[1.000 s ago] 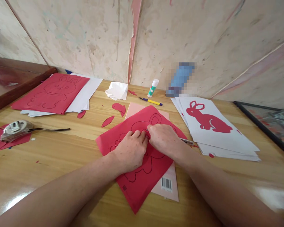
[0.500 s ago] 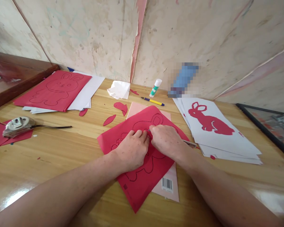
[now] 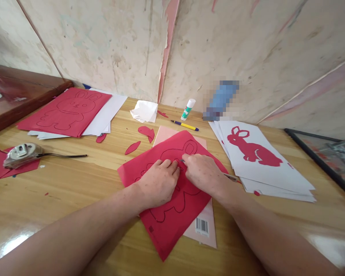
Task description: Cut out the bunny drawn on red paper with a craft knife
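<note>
Under both hands lies a red sheet of paper with a dark-outlined cartoon rabbit drawn on it. My left hand presses on the drawing, fingers side by side and laid on the paper. Beside it, my right hand is closed around a thin craft knife; only a small grey tip shows by the fingers, close to the left fingertips. A pink booklet with a barcode is beneath the sheet. A slim silvery tool pokes out past my right wrist, mostly hidden.
Red scraps, crumpled white paper, a glue stick and a yellow pen are behind the sheet. White sheets with a red rabbit cutout lie right. At left are another rabbit drawing and a tape measure.
My right hand and the small tip in it have shifted very slightly toward me. My left hand stays pressed on the sheet. The whole view has moved a little.
</note>
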Motion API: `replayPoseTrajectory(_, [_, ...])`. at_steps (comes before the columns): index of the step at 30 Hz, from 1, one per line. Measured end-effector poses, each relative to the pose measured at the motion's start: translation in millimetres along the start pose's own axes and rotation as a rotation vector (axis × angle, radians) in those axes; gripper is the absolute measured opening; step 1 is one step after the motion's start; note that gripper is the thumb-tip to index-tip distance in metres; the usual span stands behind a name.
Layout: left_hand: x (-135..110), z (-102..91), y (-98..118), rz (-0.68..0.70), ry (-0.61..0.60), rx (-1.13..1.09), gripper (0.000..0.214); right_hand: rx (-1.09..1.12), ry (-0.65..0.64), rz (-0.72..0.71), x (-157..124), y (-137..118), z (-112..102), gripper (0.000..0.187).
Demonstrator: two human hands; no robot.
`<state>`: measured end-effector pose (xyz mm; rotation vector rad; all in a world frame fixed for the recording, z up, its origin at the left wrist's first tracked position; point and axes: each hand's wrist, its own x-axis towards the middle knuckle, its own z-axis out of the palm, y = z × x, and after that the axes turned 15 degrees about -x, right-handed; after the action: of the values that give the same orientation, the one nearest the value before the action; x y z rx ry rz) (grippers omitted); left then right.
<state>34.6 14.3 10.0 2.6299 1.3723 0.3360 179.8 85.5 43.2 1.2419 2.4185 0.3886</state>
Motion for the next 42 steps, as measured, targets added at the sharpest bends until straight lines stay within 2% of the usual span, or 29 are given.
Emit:
replayPoseTrajectory(7, [-2.2,-10.7,-22.5,0.118,0.04,-0.218,0.027,0.104,0.03,-0.027,0.8,3.8,-2.7,0.022])
replayPoseTrajectory(13, [-2.5,-10.8,-30.8,0.169,0.053,-0.301,0.025,0.12,0.098,-0.043,-2.0,0.9,-2.2,0.022])
replayPoseTrajectory(23, [-1.4,-13.0,-31.1,0.182,0.022,-0.296,0.026,0.113,0.083,-0.083,-3.3,-5.0,-5.2,0.025])
replayPoseTrajectory(29, [-0.5,-14.5,-31.1,0.148,-0.019,-0.262,0.026,0.079,0.044,-0.067,-1.6,-8.0,-7.3,0.025])
replayPoseTrajectory(42, [0.5,-14.1,-31.7,0.145,-0.036,-0.277,0.023,0.028,0.051,-0.055,0.1,-13.1,-7.4,0.026])
